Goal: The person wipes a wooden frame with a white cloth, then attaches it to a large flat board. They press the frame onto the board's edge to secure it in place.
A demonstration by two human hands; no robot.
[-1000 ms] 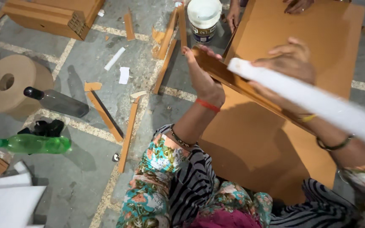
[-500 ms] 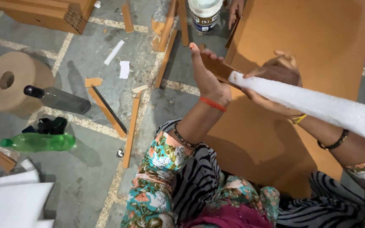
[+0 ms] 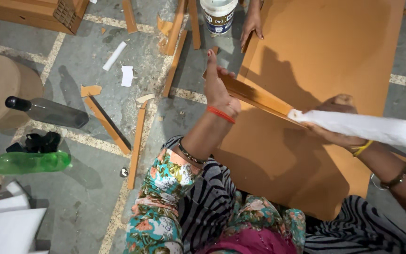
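Head view: wood strip (image 3: pixel 254 96), long axis running from far-left to near-right above the brown board (image 3: pixel 334 56). Left hand (image 3: pixel 218 87) closed around its far-left end; right hand (image 3: pixel 337 120) closed on the near-right part, where white foam wrap (image 3: pixel 363 127) begins. Another person's hand (image 3: pixel 251 26) rests at the board's far edge.

a long brown wooden strip (image 3: pixel 254 96), tilted, its right end wrapped in white foam sheet (image 3: pixel 363 128), above the board.

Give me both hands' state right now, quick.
Left hand: holding the far end of the wooden strip, fingers partly extended.
Right hand: closed on the strip's white foam-wrapped end, largely hidden behind it.
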